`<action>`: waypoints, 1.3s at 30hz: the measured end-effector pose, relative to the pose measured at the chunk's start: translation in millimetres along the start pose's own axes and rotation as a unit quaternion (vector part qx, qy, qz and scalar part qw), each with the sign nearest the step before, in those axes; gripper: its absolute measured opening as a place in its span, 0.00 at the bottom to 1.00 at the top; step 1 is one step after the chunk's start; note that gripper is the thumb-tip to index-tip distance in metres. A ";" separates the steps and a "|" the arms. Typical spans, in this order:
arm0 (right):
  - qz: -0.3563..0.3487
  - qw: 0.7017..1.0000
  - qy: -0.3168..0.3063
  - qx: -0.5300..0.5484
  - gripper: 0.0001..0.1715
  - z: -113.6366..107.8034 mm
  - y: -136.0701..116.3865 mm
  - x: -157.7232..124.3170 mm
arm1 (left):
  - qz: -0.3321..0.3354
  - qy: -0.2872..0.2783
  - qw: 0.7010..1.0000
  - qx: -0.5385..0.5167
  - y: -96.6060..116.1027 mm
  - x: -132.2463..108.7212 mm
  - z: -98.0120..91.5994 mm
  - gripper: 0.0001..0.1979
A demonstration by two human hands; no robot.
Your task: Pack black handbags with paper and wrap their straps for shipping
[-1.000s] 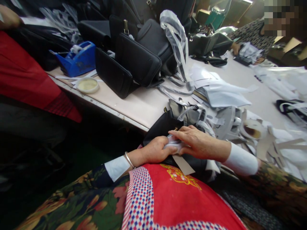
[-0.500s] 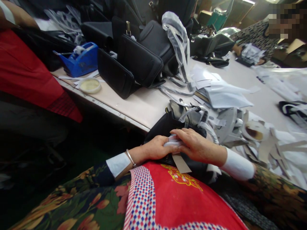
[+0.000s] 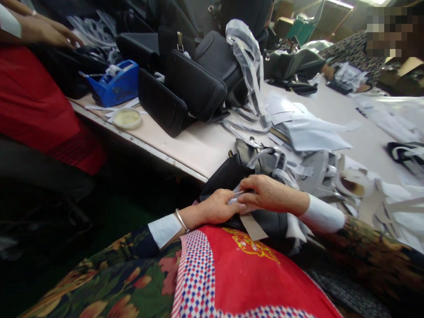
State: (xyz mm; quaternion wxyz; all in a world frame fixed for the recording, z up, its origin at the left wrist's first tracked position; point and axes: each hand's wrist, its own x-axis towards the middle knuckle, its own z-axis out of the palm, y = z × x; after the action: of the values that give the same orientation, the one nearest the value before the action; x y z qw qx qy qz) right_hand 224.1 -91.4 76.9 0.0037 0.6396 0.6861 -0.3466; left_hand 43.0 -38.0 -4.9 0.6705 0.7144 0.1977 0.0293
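A black handbag (image 3: 228, 174) rests at the table's near edge, partly on my lap. My left hand (image 3: 218, 206) is closed on a small clear plastic wrapping (image 3: 239, 199) lying on the bag. My right hand (image 3: 266, 193) pinches the same wrapping from the other side, fingers bent. A beige paper tag (image 3: 252, 226) sticks out below my hands. Grey and clear wrapped straps (image 3: 265, 159) lie on the bag just behind my fingers.
Several black bags (image 3: 192, 86) stand at the back left beside a blue tape dispenser (image 3: 115, 84) and a small round dish (image 3: 127, 118). White paper sheets (image 3: 304, 128) and a tape roll (image 3: 351, 183) cover the right. Another person's hand (image 3: 49, 33) reaches in top left; another sits far right.
My right fingers have curled from lying flat into a pinch on the plastic wrapping. At the top left, another person's hand has come further into view over the bags.
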 end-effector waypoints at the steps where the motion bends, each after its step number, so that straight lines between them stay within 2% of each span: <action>1: 0.007 1.000 0.019 0.005 0.11 5.0 0.0 0.5 | 0.001 0.000 1.000 0.005 1.0 -0.2 0.0 0.15; 4: -0.001 0.994 0.102 -0.023 0.14 20.7 2.3 -2.4 | 0.007 -0.014 1.000 -0.002 2.7 0.4 -0.2 0.16; 8: -0.079 0.967 0.209 -0.119 0.15 33.1 2.8 -10.3 | 0.011 -0.028 0.999 -0.022 0.4 3.7 -0.7 0.15; 11: -0.121 0.948 0.262 -0.131 0.16 37.7 1.9 -14.2 | 0.016 -0.033 0.999 -0.026 -2.5 6.1 -1.2 0.16; 14: -0.134 0.943 0.289 -0.100 0.15 42.3 3.1 -14.2 | 0.025 -0.039 0.998 -0.032 -3.7 7.4 -1.1 0.15; 18: -0.149 0.942 0.292 -0.068 0.14 41.7 8.8 -11.5 | 0.017 -0.030 0.999 -0.042 -3.3 6.9 0.0 0.16; 23: -0.203 0.933 0.278 -0.101 0.06 21.8 26.1 -28.7 | -0.032 -0.010 0.992 -0.120 -0.9 3.8 -2.0 0.23; 27: -0.238 0.910 0.234 -0.246 0.23 20.8 35.0 -58.4 | -0.062 -0.004 0.979 -0.195 -0.5 4.6 -3.4 0.30; 30: -0.264 0.897 0.218 -0.279 0.24 31.0 29.1 -67.9 | -0.063 -0.013 0.976 -0.208 -3.8 7.7 -2.7 0.30; 33: -0.259 0.905 0.254 -0.224 0.18 34.4 17.0 -59.5 | -0.062 -0.021 0.980 -0.186 -5.7 9.0 -1.9 0.29; 36: -0.203 0.933 0.278 -0.108 0.12 28.4 10.1 -41.4 | -0.054 -0.026 0.989 -0.133 -2.2 6.3 -1.6 0.26; 39: -0.137 0.966 0.217 0.031 0.09 21.6 11.6 -24.9 | -0.037 -0.012 0.997 -0.072 3.9 1.7 -1.9 0.21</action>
State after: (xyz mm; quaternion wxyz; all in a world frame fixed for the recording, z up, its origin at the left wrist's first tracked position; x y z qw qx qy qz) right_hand 229.4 -124.2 66.2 -0.2128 0.5993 0.7404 -0.2178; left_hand 44.9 -35.7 -1.3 0.7232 0.6567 0.2135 0.0098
